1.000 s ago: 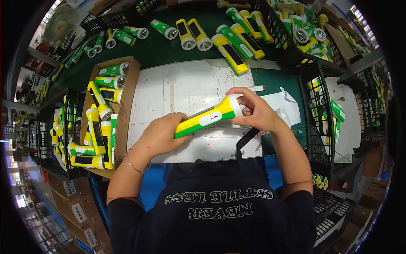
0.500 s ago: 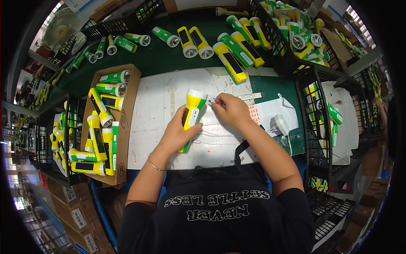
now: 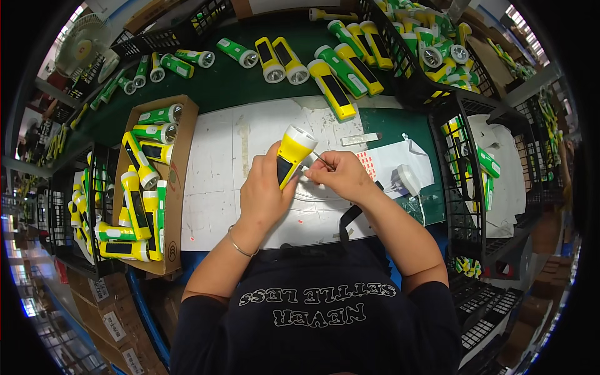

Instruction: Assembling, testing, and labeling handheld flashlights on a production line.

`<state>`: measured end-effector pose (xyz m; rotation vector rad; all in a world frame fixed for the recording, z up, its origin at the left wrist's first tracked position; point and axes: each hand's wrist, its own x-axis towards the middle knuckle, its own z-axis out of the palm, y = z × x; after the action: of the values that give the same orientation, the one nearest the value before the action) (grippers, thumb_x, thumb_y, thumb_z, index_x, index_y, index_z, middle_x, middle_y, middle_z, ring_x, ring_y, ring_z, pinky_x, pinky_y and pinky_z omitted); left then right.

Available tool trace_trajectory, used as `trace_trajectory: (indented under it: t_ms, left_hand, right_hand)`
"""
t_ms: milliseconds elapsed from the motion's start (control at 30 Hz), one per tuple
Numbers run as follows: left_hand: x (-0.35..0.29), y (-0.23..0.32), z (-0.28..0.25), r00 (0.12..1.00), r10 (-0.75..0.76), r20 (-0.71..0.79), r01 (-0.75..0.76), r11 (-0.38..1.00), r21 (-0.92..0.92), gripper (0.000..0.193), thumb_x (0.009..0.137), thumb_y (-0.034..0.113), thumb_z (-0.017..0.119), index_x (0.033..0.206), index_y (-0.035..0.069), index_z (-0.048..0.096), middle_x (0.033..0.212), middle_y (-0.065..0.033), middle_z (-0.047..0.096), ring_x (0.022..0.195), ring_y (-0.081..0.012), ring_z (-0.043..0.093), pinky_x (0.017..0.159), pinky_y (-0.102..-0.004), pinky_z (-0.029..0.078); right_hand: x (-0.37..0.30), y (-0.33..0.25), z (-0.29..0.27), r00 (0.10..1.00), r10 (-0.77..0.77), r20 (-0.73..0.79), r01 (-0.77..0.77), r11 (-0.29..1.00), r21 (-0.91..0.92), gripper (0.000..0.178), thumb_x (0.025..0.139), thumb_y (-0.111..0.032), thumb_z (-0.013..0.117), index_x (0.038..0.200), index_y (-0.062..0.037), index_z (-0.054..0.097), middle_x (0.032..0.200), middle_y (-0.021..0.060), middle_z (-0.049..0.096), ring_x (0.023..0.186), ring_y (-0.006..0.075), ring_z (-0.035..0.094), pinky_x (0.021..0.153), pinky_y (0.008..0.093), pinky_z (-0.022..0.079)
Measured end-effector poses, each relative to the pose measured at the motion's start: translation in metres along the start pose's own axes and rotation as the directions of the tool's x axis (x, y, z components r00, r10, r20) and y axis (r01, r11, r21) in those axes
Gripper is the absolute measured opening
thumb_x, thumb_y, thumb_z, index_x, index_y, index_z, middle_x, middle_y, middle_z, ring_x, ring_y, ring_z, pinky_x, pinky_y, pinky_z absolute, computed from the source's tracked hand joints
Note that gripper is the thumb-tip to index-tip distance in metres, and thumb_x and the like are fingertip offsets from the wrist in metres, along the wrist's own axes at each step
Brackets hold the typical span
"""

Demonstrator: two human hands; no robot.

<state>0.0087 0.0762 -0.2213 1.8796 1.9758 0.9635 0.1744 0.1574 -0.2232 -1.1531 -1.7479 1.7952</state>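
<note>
My left hand (image 3: 264,190) is wrapped round a yellow and green flashlight (image 3: 290,153), its white head tilted up and away, the dark solar panel on its body facing up. Close against its right side, my right hand (image 3: 340,178) pinches a thin dark rod (image 3: 321,160) that slants toward the flashlight just below the head. By my right fingertips shows a small white piece (image 3: 304,169), perhaps the end of a white cable; whether my fingers also grip it is unclear. A thin white cable (image 3: 322,199) runs beneath my hands.
White sheeting (image 3: 215,162) covers the work area. At left stands a cardboard box (image 3: 187,162) of flashlights; several flashlights (image 3: 331,89) lie across the green table (image 3: 237,84). Black crates (image 3: 459,181) flank the right. A white charger (image 3: 409,180) and a small bar (image 3: 361,139) lie right of my hands.
My left hand has turned the flashlight so the panel shows more and its head leans right. My right hand has come in against its side with the rod.
</note>
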Motion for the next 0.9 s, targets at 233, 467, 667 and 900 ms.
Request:
trace_trajectory:
  t_ms: [233,467,667,900]
  left_hand:
    - [-0.003,0.002,-0.001,1.0,-0.03,-0.001,0.03,0.999,0.041,0.068,0.073,0.015,0.071,0.131,0.008,0.036,0.096,-0.0157,0.049,0.084,-0.0344,0.056,0.067,-0.0398,0.048]
    - [-0.005,-0.002,0.006,0.999,0.025,-0.048,-0.025,1.0,0.0,0.066,0.072,0.017,0.07,0.13,0.01,0.037,0.093,-0.014,0.05,0.077,-0.0338,0.058,0.061,-0.0407,0.049]
    - [-0.008,-0.001,0.01,0.999,0.034,-0.002,-0.034,0.999,0.034,0.065,0.072,0.016,0.07,0.129,0.009,0.038,0.093,-0.0135,0.05,0.077,-0.0338,0.058,0.06,-0.0411,0.049]
    - [-0.007,-0.001,0.007,0.999,0.035,-0.015,-0.036,0.999,-0.032,0.063,0.074,0.016,0.068,0.129,0.008,0.038,0.094,-0.0144,0.05,0.077,-0.0343,0.057,0.061,-0.0413,0.049]
  right_hand:
    - [-0.004,0.004,0.009,0.997,0.001,-0.077,0.006,0.995,0.098,0.017,0.079,-0.016,0.069,0.078,0.0,0.062,0.067,0.0016,0.061,0.061,0.0059,0.054,0.056,0.0202,0.042]
    - [-0.01,-0.004,0.01,0.997,0.071,-0.027,-0.06,0.953,0.296,0.015,0.078,-0.015,0.069,0.077,-0.0023,0.061,0.065,-0.0003,0.058,0.058,0.0034,0.049,0.054,0.0185,0.038]
    - [-0.008,0.007,0.003,0.998,0.063,-0.024,-0.059,0.986,0.156,0.014,0.077,-0.015,0.069,0.076,-0.0036,0.061,0.065,-0.0011,0.058,0.056,0.0033,0.047,0.051,0.0179,0.034]
    - [-0.007,0.001,0.008,0.995,-0.043,-0.086,0.049,0.997,0.068,0.015,0.078,-0.014,0.069,0.075,-0.0015,0.062,0.068,-0.0001,0.059,0.059,0.0042,0.05,0.055,0.0185,0.038]
